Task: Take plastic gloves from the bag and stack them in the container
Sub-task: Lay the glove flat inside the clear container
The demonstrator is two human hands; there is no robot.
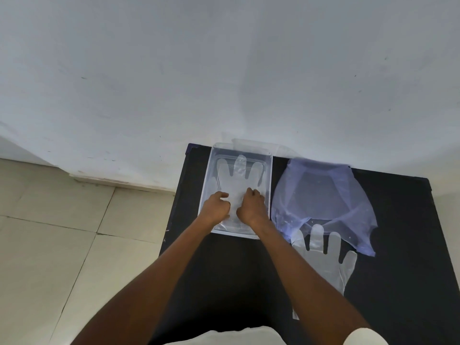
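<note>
Hands side by side inside the clear container (270, 185) at the far left of the black counter (398, 245): left hand (217, 206) and right hand (251, 205), fingers curled, pressing down on a plastic glove (239, 175) lying flat there. Right of the container, bluish bag (321, 197); another glove (331, 257) flat at its near edge.

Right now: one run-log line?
both hands pressing glove flat in container | second glove on table | bag beside container
</note>
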